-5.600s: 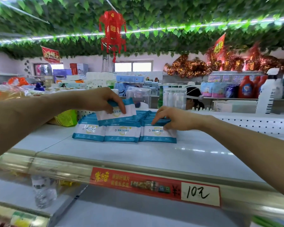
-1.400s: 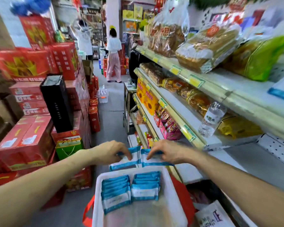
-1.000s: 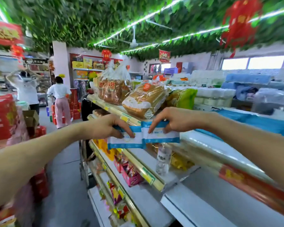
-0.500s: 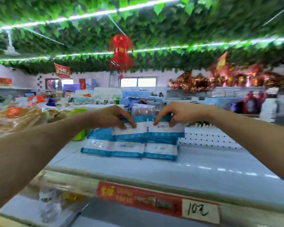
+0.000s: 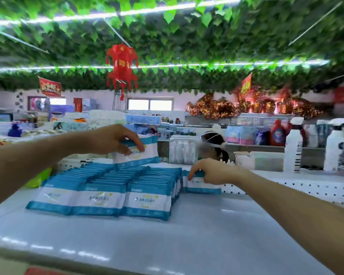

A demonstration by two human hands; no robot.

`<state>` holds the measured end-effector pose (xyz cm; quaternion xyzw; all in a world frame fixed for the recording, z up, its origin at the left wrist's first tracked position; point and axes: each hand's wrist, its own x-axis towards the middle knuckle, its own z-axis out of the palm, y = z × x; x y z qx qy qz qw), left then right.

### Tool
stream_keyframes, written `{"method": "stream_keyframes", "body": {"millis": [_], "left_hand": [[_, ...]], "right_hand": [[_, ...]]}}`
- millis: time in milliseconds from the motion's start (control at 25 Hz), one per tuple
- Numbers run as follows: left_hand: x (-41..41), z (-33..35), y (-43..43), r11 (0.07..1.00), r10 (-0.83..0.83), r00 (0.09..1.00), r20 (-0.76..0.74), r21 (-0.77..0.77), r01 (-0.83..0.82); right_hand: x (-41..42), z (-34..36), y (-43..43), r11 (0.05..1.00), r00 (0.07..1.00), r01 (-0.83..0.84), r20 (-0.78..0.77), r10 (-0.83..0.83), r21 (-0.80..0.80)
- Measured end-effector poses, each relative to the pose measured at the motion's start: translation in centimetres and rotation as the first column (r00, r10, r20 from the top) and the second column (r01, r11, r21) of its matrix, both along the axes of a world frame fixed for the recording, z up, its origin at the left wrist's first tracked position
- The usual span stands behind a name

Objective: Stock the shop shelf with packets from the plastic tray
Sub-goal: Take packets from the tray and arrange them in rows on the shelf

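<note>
Left of centre, the left hand [image 5: 115, 141] pinches its raised packet [image 5: 141, 153] over the stocked rows [image 5: 107, 187]; the pair held together a moment ago splits, and at right the right hand [image 5: 213, 172], fingers curled round, stands its lower packet [image 5: 200, 186] on the shelf [image 5: 207, 235], likely starting a new row

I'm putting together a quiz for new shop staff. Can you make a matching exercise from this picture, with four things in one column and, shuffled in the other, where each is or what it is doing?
Column one
1. left hand
2. right hand
3. red lantern
4. white spray bottle

Column two
A. hangs from the leafy ceiling
B. grips the lower packet on the shelf, right of the rows
C. stands far right, behind the shelf
D. holds the raised packet above the rows

Pairs: 1-D, 2-B, 3-A, 4-C
</note>
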<state>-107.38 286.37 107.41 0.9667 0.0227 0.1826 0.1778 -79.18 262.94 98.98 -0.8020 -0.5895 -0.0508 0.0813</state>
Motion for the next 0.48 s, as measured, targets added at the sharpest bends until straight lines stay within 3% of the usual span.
{"method": "stream_keyframes", "body": {"millis": [200, 400, 480], "left_hand": [[-1.2, 0.3, -0.2, 0.998, 0.065, 0.998, -0.008, -0.010, -0.065], [-0.8, 1.1, -1.2, 0.997, 0.071, 0.997, -0.019, -0.010, -0.071], [0.7, 1.5, -2.3, 0.999, 0.051, 0.999, -0.001, -0.008, -0.051]], "right_hand": [[1.7, -0.7, 1.1, 1.000, 0.998, 0.012, 0.056, -0.013, 0.013], [2.5, -1.4, 0.8, 0.998, 0.970, -0.052, 0.242, 0.039, 0.048], [3.2, -1.1, -0.1, 0.997, 0.972, -0.044, 0.233, 0.027, 0.069]]}}
